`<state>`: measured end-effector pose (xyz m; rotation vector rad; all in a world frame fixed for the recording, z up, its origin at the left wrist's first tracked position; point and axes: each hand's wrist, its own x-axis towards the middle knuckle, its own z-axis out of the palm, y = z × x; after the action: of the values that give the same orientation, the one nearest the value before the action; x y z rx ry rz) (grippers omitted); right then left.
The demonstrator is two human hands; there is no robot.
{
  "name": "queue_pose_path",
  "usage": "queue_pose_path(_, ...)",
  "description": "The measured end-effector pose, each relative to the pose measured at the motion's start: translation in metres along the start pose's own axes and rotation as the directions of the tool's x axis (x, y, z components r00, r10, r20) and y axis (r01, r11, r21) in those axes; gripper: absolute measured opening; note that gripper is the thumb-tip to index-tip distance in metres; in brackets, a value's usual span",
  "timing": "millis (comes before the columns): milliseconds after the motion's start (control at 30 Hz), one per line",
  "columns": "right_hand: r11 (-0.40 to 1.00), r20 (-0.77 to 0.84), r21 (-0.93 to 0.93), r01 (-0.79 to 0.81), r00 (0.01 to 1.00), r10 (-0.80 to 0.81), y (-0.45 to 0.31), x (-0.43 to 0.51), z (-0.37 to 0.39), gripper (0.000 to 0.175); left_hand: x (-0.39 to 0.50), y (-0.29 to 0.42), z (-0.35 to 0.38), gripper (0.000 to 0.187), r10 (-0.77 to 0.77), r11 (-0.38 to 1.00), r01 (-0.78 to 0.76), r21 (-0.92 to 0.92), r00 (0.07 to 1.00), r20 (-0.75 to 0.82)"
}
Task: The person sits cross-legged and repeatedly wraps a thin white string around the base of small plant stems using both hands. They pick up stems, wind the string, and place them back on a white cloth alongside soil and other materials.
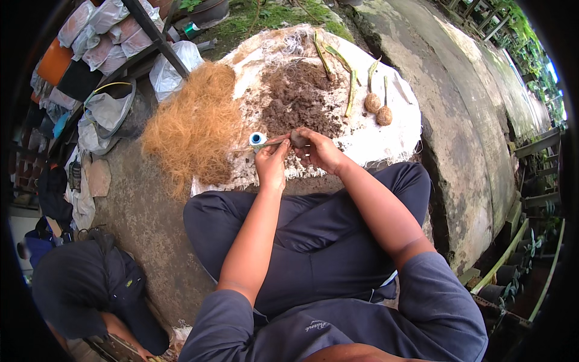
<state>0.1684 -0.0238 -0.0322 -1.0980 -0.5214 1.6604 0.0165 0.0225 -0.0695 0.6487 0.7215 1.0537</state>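
Observation:
A green plant stem [267,145] is held in my left hand [272,160], its thin end pointing left. My right hand [319,151] grips a lump of dark soil [298,138] at the stem's right end. Just left of my hands a spool of thread [257,139] stands on the white woven sack [398,145]. Dark crumbly soil [298,104] is heaped beyond my hands. Brown coconut fibre [194,122] lies in a loose pile at the left. On the sack's right side rest two fibre-wrapped balls with green stems [372,103] [384,116] and several loose green cuttings [351,92].
Another person [86,285] is bent over at the lower left. A metal rack [156,38] with plastic-wrapped bundles [108,18] stands at the upper left, near a black bucket [131,108]. A concrete ledge [452,113] runs along the right, with potted plants [493,292] beyond it.

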Motion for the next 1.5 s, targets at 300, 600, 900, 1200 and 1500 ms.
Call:
queue_pose_path(300, 0.485, -0.051, -0.864, 0.135, 0.936, -0.349, -0.005, -0.005, 0.003, 0.05, -0.012, -0.002, 0.009, 0.018, 0.089, 0.986, -0.09, 0.14, 0.996, 0.02)
queue_pose_path(600, 0.277, 0.165, -0.895, 0.351, 0.836, -0.524, 0.01, 0.001, -0.005, 0.045, -0.001, 0.001, -0.002, 0.014, -0.057, 0.994, 0.06, -0.095, 0.998, 0.041)
queue_pose_path(900, 0.88, -0.01, -0.461, 0.115, 0.991, -0.135, -0.001, 0.0, -0.007, 0.05, 0.001, -0.002, -0.004, 0.014, -0.072, 0.987, 0.08, -0.142, 0.996, 0.059)
queue_pose_path(1200, 0.791, 0.136, -0.413, 0.451, 0.889, -0.437, 0.014, 0.005, -0.002, 0.053, 0.008, -0.006, -0.009, 0.014, -0.027, 0.974, 0.025, -0.227, 1.0, -0.009)
queue_pose_path(1500, 0.502, -0.111, -0.855, 0.129, 0.901, -0.419, 0.004, 0.001, -0.001, 0.044, -0.006, -0.009, 0.005, 0.014, 0.016, 0.992, -0.011, -0.128, 0.999, 0.044)
